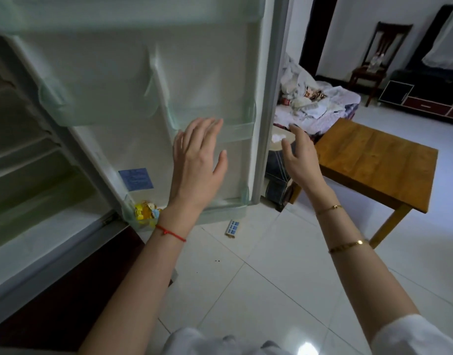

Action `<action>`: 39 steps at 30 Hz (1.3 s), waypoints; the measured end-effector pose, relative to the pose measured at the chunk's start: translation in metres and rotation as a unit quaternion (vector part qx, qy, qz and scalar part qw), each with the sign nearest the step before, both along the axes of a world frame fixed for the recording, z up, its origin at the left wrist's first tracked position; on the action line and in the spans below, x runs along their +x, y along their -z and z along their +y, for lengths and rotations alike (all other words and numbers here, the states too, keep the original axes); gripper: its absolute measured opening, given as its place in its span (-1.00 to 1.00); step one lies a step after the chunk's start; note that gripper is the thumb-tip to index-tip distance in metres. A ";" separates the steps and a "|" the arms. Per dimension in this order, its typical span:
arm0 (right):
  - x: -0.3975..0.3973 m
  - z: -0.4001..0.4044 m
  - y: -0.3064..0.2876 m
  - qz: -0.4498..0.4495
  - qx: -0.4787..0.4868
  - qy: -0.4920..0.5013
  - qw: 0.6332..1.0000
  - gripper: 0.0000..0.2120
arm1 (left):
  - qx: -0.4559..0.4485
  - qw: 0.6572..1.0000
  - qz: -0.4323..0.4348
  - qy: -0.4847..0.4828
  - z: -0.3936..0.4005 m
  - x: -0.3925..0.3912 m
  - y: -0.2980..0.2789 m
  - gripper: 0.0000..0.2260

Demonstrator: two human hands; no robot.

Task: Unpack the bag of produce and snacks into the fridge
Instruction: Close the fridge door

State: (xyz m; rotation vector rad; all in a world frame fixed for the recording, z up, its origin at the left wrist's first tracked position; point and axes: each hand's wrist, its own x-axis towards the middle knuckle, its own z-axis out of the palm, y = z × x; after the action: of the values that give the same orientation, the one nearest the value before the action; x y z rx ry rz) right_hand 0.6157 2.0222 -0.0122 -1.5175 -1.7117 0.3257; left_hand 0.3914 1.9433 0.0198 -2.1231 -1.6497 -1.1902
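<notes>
- The white fridge's open cabinet (35, 155) fills the left of the view; its pale shelves look bare from here, though much of the inside is dim and blurred.
- The open white fridge door (122, 80) is the landmark for what follows. Its inner face is towards the person and it carries translucent pale-green door racks (66, 106) across its middle.
- In the door's lowest rack, at the hinge end, sits a small yellow snack packet with cartoon print (144, 212). It is the only packed item that I can make out.
- A blue printed label (136, 179) is stuck low on the door's inner face; its writing is too small to read. No brand can be read anywhere.
- The left hand (198, 160), a red string round its wrist, is raised in front of the door's right half, fingers straight and spread, holding nothing. Whether it touches the panel I cannot tell.
- A small white-and-blue carton (233, 228) lies on the white floor tiles just below the door's free corner; its print is unreadable.
- The right hand (298, 153), gold bangles on that arm, is past the door's free edge, fingers loosely apart and empty.
- I cannot pick out the produce bag for certain. The likeliest place is the heap of white bags and cloth (312, 98) beyond the door's free edge, behind the brown wooden table (379, 160).
- If so, the next reach goes rightward and away from the door, and the right hand is the nearer. The heap shows no clear long axis.
</notes>
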 end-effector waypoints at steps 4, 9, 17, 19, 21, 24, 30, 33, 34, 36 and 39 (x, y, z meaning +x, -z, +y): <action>0.011 0.044 -0.010 0.013 -0.016 -0.031 0.999 -0.54 | -0.027 0.999 0.019 -0.039 0.018 0.026 0.002 -0.54; 0.022 0.086 -0.010 0.025 -0.047 -0.087 0.995 -0.52 | -0.058 0.994 0.022 -0.096 0.030 0.054 0.007 -0.57; 0.027 0.110 -0.014 0.056 -0.061 -0.162 0.983 -0.53 | -0.058 0.985 0.000 -0.160 0.035 0.080 0.011 -0.59; 0.027 0.112 -0.013 0.067 -0.054 -0.176 0.981 -0.55 | -0.062 0.983 -0.008 -0.171 0.034 0.085 0.011 -0.59; 0.027 0.112 -0.010 0.075 -0.059 -0.184 0.978 -0.51 | -0.069 0.981 -0.012 -0.181 0.031 0.088 0.011 -0.59; 0.031 0.110 -0.005 0.092 -0.067 -0.194 0.974 -0.43 | -0.076 0.977 -0.009 -0.197 0.024 0.094 0.013 -0.56; 0.042 0.093 0.005 0.112 -0.059 -0.211 0.969 -0.37 | -0.078 0.973 -0.022 -0.218 -0.002 0.111 0.024 -0.48; 0.048 0.066 0.004 0.102 -0.040 -0.220 0.969 -0.44 | -0.076 0.970 -0.031 -0.229 -0.024 0.125 0.029 -0.46; 0.050 0.058 0.004 0.100 -0.027 -0.226 0.969 -0.47 | -0.077 0.969 -0.035 -0.232 -0.031 0.129 0.030 -0.46; 0.054 0.044 0.005 0.094 0.003 -0.239 0.967 -0.51 | -0.069 0.968 -0.041 -0.236 -0.045 0.138 0.031 -0.47; 0.057 0.022 0.010 0.086 0.046 -0.257 0.962 -0.54 | -0.057 0.971 -0.049 -0.227 -0.064 0.149 0.032 -0.49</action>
State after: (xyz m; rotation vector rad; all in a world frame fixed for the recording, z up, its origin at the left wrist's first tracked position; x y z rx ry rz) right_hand 0.6730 2.0444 -0.0220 -0.9287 -1.9295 0.6166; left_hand 0.5403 1.8791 -0.0122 -1.6270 -2.1403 -1.0856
